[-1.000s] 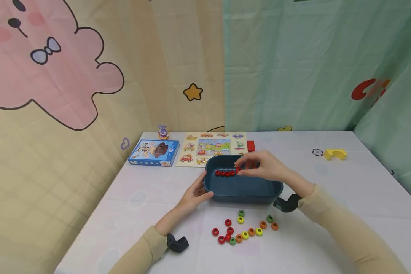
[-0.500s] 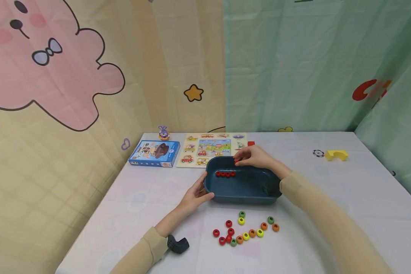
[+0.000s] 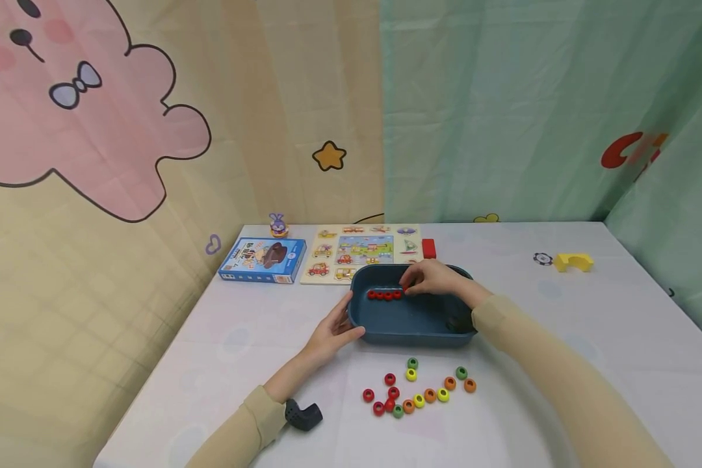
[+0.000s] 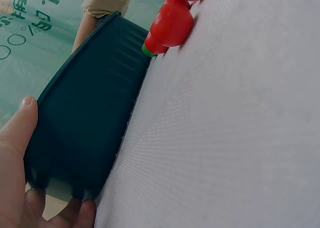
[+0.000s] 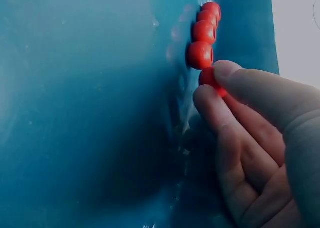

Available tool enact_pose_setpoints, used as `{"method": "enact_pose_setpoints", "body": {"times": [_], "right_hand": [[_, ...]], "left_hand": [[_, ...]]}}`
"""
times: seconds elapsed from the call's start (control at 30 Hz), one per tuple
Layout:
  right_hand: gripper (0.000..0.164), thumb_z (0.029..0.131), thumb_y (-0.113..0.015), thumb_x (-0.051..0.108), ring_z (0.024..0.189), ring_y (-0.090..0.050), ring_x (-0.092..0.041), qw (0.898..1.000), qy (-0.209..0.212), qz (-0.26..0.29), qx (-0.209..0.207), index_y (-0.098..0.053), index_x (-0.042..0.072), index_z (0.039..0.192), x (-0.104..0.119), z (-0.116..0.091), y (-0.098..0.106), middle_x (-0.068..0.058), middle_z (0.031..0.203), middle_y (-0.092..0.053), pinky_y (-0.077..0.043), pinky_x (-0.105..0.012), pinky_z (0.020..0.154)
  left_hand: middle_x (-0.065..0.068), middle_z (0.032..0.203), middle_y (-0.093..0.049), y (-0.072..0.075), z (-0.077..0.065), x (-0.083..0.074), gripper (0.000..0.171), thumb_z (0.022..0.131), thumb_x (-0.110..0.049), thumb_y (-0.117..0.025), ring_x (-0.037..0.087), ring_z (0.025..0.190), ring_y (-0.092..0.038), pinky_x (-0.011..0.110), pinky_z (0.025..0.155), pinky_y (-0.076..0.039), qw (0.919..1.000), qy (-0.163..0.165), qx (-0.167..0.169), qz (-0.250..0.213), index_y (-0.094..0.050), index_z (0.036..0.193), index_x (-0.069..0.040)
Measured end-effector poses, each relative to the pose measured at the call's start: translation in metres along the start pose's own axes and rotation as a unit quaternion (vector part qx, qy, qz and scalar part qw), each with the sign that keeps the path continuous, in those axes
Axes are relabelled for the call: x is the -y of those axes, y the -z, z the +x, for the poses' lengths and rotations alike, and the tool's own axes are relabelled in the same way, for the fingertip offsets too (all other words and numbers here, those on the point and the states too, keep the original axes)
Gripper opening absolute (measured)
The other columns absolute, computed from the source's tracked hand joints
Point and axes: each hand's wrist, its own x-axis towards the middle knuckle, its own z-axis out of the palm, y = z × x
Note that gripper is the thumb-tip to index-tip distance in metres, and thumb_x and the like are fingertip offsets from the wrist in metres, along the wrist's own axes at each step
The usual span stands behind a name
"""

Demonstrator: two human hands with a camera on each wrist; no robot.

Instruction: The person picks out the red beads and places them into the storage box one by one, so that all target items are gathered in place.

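A dark blue plastic tub (image 3: 415, 322) sits on the table. My left hand (image 3: 329, 335) grips its left end, the thumb and fingers spread around the outside, as the left wrist view also shows. Inside, several red beads (image 3: 384, 295) form a row near the back wall. My right hand (image 3: 435, 278) reaches into the tub and pinches another red bead (image 5: 209, 80) between thumb and fingertip, at the right end of that row. In the right wrist view this bead is partly hidden by the fingers and lies close to the nearest bead of the row (image 5: 200, 55).
In front of the tub lie loose red, orange, yellow and green beads (image 3: 418, 401). Behind it are a picture puzzle board (image 3: 365, 250), a blue box (image 3: 263, 260), a small purple figure (image 3: 278, 225) and a red block (image 3: 429, 248). A yellow arch block (image 3: 573, 262) stands at right.
My right hand goes toward the tub's back wall with the red bead, then comes down and forward to the row's right end. My left hand keeps its hold on the tub.
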Motion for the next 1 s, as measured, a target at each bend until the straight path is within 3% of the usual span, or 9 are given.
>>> {"method": "enact_pose_setpoints", "body": {"times": [0.37, 0.6, 0.83, 1.0], "right_hand": [[0.016, 0.078, -0.069, 0.015, 0.072, -0.058, -0.009, 0.999, 0.013, 0.008, 0.031, -0.068, 0.012, 0.093, -0.002, 0.002, -0.003, 0.004, 0.085, -0.064, -0.050, -0.023, 0.066], [0.022, 0.078, -0.069, 0.016, 0.079, -0.060, -0.011, 1.000, 0.014, 0.023, 0.005, -0.066, 0.009, 0.099, 0.003, 0.000, 0.000, 0.001, 0.091, -0.065, -0.051, -0.027, 0.072], [0.033, 0.079, -0.068, 0.025, 0.086, -0.061, -0.015, 0.993, 0.026, 0.109, -0.045, -0.062, 0.007, 0.107, 0.046, -0.022, 0.029, -0.003, 0.095, -0.065, -0.049, -0.031, 0.080], [0.026, 0.081, -0.066, 0.017, 0.081, -0.062, -0.018, 0.979, 0.078, 0.186, -0.024, -0.061, 0.004, 0.104, 0.081, -0.053, 0.018, -0.004, 0.092, -0.065, -0.052, -0.031, 0.073]], "left_hand": [[0.016, 0.145, -0.017, 0.001, 0.000, 0.002, 0.073, 0.087, -0.014, -0.059, 0.035, 0.124, -0.032, 0.041, 0.097, -0.033, 0.9999, -0.006, 0.009, -0.008, -0.014, 0.143, -0.009], [0.015, 0.145, -0.019, 0.000, 0.000, 0.004, 0.073, 0.086, -0.017, -0.061, 0.033, 0.123, -0.035, 0.039, 0.096, -0.035, 1.0000, -0.007, 0.004, -0.004, -0.016, 0.143, -0.010], [0.008, 0.145, -0.023, -0.001, 0.000, 0.004, 0.073, 0.085, -0.019, -0.061, 0.027, 0.123, -0.037, 0.036, 0.097, -0.035, 1.0000, 0.008, 0.003, -0.003, -0.017, 0.143, -0.016], [0.009, 0.144, -0.023, 0.000, 0.000, 0.002, 0.073, 0.085, -0.018, -0.061, 0.028, 0.122, -0.037, 0.036, 0.096, -0.036, 1.0000, 0.005, -0.004, 0.003, -0.017, 0.143, -0.014]]}}
